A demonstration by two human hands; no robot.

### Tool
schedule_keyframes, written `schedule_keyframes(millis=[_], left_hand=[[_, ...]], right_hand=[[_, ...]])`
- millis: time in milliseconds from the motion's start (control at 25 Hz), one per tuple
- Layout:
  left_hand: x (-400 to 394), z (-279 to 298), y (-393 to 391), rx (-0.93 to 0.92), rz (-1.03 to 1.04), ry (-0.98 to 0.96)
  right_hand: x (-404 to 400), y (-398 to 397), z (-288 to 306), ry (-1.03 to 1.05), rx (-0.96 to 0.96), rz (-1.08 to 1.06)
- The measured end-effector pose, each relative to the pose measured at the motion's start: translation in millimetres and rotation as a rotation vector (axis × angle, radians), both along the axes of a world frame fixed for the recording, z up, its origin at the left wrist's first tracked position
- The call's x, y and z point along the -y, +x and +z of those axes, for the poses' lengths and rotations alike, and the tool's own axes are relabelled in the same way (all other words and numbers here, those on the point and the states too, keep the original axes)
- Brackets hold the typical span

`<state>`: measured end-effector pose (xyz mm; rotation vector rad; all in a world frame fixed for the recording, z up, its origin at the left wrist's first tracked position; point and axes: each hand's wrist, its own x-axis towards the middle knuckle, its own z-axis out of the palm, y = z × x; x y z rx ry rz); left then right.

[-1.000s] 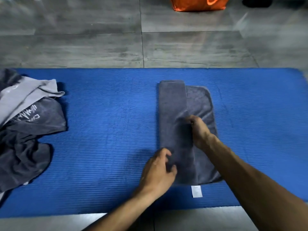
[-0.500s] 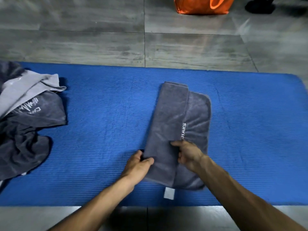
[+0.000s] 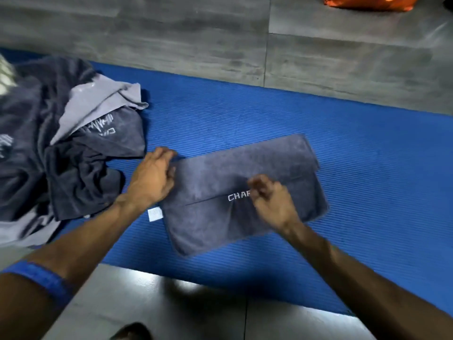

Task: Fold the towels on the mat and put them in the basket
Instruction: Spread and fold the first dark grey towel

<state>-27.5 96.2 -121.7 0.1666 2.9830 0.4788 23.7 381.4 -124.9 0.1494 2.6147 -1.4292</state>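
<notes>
Two bare hands at a dark grey plush towel (image 3: pixel 245 192), folded into a long rectangle, flat on the ribbed blue foam mat (image 3: pixel 245 114). Long axis across the view, left end nearer, right end tilted farther away. Left hand (image 3: pixel 153 177) at the towel's left short end, fingers curled onto its edge, seemingly pinching the cloth. Right hand (image 3: pixel 272 202) over the middle, blurred, fingers loosely bent; grip or mere touch, cannot tell. White stitched letters "CHAR" (image 3: pixel 239 197) readable beside a fold line, the rest hidden under the right hand. Small white care tag (image 3: pixel 155 214) jutting from the left end, print too blurred to read. Heap of unfolded dark and pale grey towels (image 3: pixel 68 143) left of it, just beside the left hand, white lettering unreadable. Bare mat right of and beyond the towel. Grey tiled floor (image 3: pixel 171 33) around; orange bag (image 3: pixel 367 2) at the top edge.
</notes>
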Motion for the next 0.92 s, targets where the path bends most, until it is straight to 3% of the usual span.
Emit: schedule_keyframes(millis=[80, 200, 280, 440, 560, 680, 800, 920], left_hand=[[-15, -18, 25, 0.084, -0.127, -0.062], [-21, -40, 55, 0.147, -0.131, -0.133], [-17, -44, 57, 0.141, -0.119, -0.121], [-9, -34, 36, 0.068, -0.030, -0.013], [1, -28, 9, 0.086, -0.020, -0.074], [-3, -11, -15, 0.218, 0.044, -0.248], [-12, 6, -19, 0.215, 0.011, -0.425], [-8, 15, 3, 0.128, 0.056, -0.275]], right_hand=[[-27, -29, -11, 0.475, -0.322, 0.212], [-69, -58, -31, 0.826, -0.293, 0.287], [-85, -68, -35, 0.838, -0.264, 0.250], [-94, -106, -30, 0.604, -0.174, 0.299], [-92, -140, -12, 0.554, 0.012, 0.425], [-90, -159, 0, 0.697, 0.201, 0.422], [-89, -155, 7, 0.865, 0.099, 0.355], [-99, -130, 16, 0.791, -0.040, 0.194]])
